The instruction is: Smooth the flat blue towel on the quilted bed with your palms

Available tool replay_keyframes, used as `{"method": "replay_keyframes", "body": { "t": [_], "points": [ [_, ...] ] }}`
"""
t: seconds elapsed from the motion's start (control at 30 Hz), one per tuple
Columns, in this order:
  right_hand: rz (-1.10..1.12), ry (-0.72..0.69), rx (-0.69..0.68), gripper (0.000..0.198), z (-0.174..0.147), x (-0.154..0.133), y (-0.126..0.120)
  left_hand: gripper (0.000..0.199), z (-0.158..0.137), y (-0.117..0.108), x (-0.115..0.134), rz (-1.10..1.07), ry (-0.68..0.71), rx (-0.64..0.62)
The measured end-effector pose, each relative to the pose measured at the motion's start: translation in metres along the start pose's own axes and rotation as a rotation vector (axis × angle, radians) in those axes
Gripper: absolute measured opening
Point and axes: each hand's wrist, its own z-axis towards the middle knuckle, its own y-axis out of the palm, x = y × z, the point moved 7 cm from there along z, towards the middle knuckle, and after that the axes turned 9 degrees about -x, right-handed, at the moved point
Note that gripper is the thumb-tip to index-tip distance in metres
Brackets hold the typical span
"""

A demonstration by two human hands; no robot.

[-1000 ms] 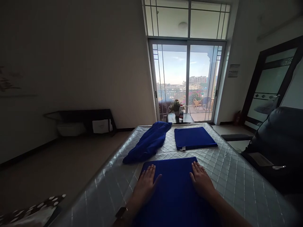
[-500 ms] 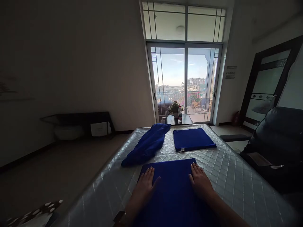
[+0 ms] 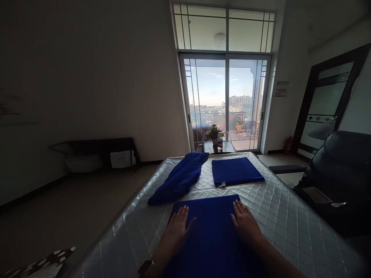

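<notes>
A folded blue cloth point(image 3: 213, 231) lies flat on the quilted mattress point(image 3: 284, 216) right in front of me. My left hand point(image 3: 175, 229) rests palm down on its left part, fingers spread. My right hand point(image 3: 246, 224) presses flat on its right part, fingers apart. Neither hand grips anything. Farther away lies a second neatly folded blue cloth point(image 3: 234, 170) with a small white tag. To its left sits a crumpled, unfolded blue cloth point(image 3: 179, 177).
A dark padded chair point(image 3: 339, 173) stands close to the mattress on the right. A small dark table with a plant and a bottle point(image 3: 216, 141) stands beyond the far end, before the glass balcony doors point(image 3: 224, 104). A low dark bench point(image 3: 98, 152) lines the left wall.
Both hands stay flat on the near cloth. The view has shifted slightly, nothing else moved.
</notes>
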Motion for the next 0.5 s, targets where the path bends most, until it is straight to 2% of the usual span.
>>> {"method": "replay_keyframes", "body": {
  "t": [0.5],
  "points": [
    [0.004, -0.008, 0.002, 0.065, -0.0030, -0.0032, -0.0036, 0.087, -0.0010, 0.0011, -0.0001, -0.001, -0.014, -0.028]
  ]
}}
